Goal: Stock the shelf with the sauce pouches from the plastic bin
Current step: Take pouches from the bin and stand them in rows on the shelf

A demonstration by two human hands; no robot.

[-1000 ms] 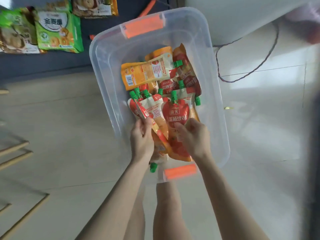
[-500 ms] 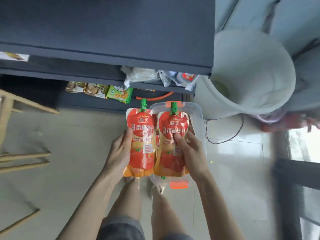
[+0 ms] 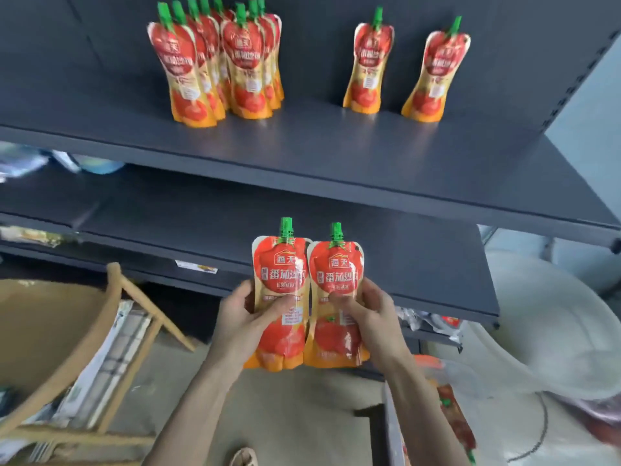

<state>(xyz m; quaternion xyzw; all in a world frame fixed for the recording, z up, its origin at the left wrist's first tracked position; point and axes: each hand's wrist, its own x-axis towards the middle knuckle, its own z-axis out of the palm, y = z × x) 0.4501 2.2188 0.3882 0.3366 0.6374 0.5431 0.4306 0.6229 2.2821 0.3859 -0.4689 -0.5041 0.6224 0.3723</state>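
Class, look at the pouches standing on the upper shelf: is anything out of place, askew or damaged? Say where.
Nothing looks spilled or torn. The spacing is uneven: a packed group stands at the left, while a middle pouch and a right pouch each stand alone. Their outward lean may be lens distortion.

single head-worn view, looking forward and down, close above hands (image 3: 302, 317), facing shelf (image 3: 336, 153)

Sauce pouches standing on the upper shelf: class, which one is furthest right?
The last pouch, standing apart at the row's right end. A second lone pouch stands left of it, and the packed cluster is further left still.
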